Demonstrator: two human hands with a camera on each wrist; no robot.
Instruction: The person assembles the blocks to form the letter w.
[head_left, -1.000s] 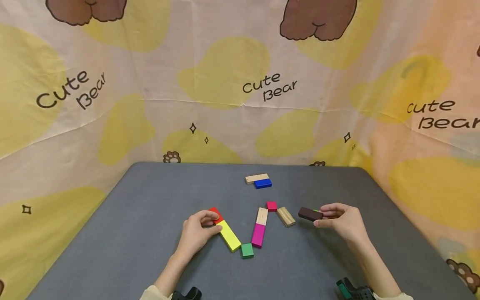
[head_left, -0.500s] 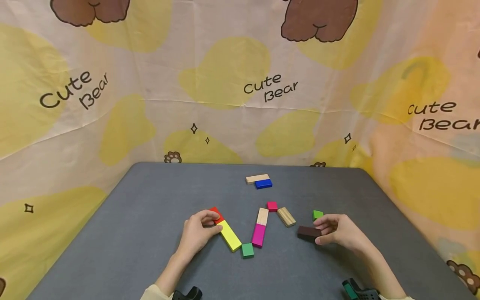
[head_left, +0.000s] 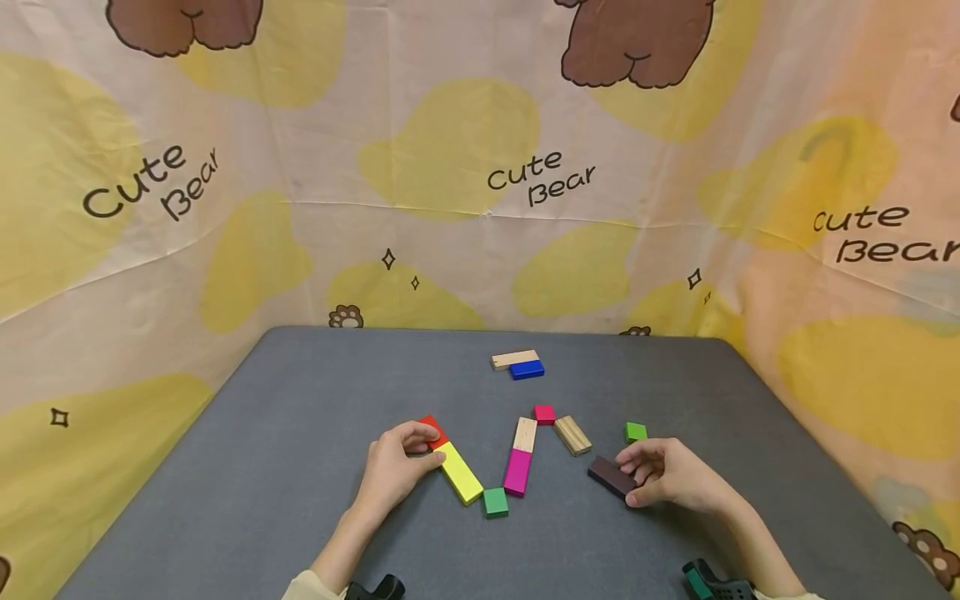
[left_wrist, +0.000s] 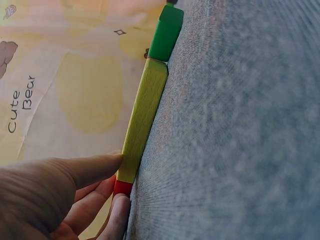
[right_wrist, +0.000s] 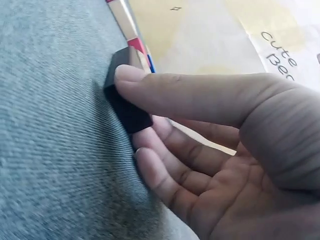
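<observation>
On the left, a red block and a long yellow block lie end to end. My left hand holds this end of the row, its fingers round the red block and its thumb tip against the yellow one. A dark brown block is pinched between thumb and fingers of my right hand. In the right wrist view, the thumb covers part of that brown block, which is close over the table. Nearest its left end in the head view is a ridged wooden block.
A green block, a magenta block, a plain wooden block and a pink block continue the zigzag on the grey table. A light green block lies behind my right hand. Farther back lie a wooden plank and a blue block.
My right hand has brought the dark brown block toward me and slightly left, turning it to a slant and uncovering the light green block. My left hand has stayed in place.
</observation>
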